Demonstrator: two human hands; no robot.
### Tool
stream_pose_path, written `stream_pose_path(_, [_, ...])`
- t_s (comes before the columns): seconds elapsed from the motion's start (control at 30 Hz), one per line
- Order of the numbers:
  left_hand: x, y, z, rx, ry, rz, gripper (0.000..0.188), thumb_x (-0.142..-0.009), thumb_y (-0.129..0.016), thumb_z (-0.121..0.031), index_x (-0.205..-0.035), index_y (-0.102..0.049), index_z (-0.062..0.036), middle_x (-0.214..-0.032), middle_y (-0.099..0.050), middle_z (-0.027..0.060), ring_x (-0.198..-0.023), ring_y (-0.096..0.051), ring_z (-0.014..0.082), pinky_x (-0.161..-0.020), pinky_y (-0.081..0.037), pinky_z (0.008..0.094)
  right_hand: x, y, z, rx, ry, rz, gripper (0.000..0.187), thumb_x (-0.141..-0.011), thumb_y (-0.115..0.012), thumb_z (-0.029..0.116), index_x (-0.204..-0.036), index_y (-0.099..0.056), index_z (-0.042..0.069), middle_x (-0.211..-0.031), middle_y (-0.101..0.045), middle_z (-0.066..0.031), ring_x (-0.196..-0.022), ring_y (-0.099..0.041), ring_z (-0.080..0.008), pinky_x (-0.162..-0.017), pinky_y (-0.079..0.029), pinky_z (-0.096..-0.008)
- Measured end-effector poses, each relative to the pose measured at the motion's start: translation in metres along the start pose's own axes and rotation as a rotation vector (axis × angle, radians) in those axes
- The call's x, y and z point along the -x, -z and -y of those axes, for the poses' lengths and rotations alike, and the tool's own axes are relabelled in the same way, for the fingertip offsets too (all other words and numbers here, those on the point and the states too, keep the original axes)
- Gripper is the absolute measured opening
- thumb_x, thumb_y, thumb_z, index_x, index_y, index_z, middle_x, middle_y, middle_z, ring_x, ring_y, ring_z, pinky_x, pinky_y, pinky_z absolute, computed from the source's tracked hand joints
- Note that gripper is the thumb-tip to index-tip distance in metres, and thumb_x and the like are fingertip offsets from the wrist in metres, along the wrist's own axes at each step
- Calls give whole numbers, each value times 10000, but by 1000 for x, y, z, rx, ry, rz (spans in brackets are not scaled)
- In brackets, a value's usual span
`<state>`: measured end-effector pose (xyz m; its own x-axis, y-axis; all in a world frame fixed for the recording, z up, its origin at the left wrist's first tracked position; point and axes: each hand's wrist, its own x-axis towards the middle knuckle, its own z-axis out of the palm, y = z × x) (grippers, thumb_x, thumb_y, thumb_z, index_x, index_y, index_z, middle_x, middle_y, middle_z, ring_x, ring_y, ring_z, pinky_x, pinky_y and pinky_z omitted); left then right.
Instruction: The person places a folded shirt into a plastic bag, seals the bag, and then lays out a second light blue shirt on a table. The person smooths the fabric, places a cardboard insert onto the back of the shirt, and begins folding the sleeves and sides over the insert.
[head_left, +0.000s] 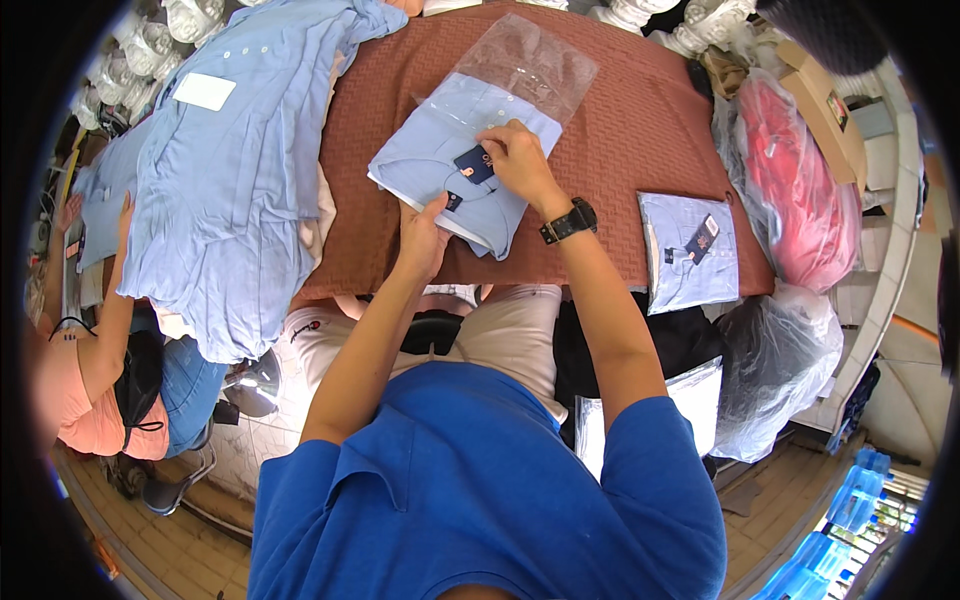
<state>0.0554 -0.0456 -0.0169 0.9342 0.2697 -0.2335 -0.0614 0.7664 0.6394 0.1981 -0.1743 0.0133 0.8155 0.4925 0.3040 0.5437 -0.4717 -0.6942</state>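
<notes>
Risk: dark hang tag (474,165) may pull loose or crease the cloth, should the right hand (519,165) tug it while the left hand (425,242) slackens. Item: folded blue shirt (424,142), one, on brown-covered table (635,140), beneath the right hand and just ahead of the left; clear plastic bag (548,60) beyond both. Right hand: narrow, pinching the tag's edge. Left hand: gripping the shirt's near edge, thumb uppermost.

Brown-covered table (640,120) above tan tiled floor (200,560)
</notes>
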Motion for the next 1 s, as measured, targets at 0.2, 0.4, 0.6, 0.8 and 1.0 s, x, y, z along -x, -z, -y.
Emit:
stream_pose_path(0.2, [-13, -4, 9, 8, -65, 5, 567, -977, -547, 1, -1474, -288, -81, -1392, -494, 142, -1248, -550, 264, -1037, -496, 438, 5, -5, 10, 21, 47, -7, 216, -908, -618, 37, -1090, -733, 26, -920, -607, -175, -893, -595, -347, -839, -476, -407])
stream_pose_path(0.4, [-33, -7, 13, -30, -60, 34, 620, -979, -486, 43, -1515, -214, -111, -1443, -432, 156, -1292, -506, 284, -1044, -481, 460, 4, -3, 18, -11, 50, -6, 246, -904, -609, 23, -1118, -730, 36, -927, -599, -185, -912, -589, -348, -843, -470, -408])
stream_pose_path(0.6, [-54, -16, 21, -30, -93, 44, 625, -978, -475, 48, -1517, -219, -138, -1457, -421, 146, -1301, -498, 273, -1048, -476, 450, 1, -1, 13, 47, 77, -38, 277, -902, -593, -1, -1143, -723, 42, -906, -580, -177, -874, -581, -335, -821, -468, -411])
stream_pose_path(0.8, [-74, -23, 24, -49, -98, 56, 619, -981, -475, 46, -1514, -232, -155, -1456, -425, 132, -1303, -502, 268, -1049, -486, 436, -1, 1, 16, 17, 55, -24, 300, -902, -586, -8, -1169, -711, 43, -877, -549, -163, -842, -566, -327, -798, -463, -417])
stream_pose_path(1.0, [-89, -35, 30, -45, -125, 106, 674, -976, -460, 64, -1533, -177, -190, -1466, -402, 125, -1308, -495, 252, -1021, -502, 397, 0, 3, 19, 17, 79, -27, 306, -907, -573, -22, -1175, -706, 40, -881, -543, -173, -843, -565, -344, -799, -464, -417])
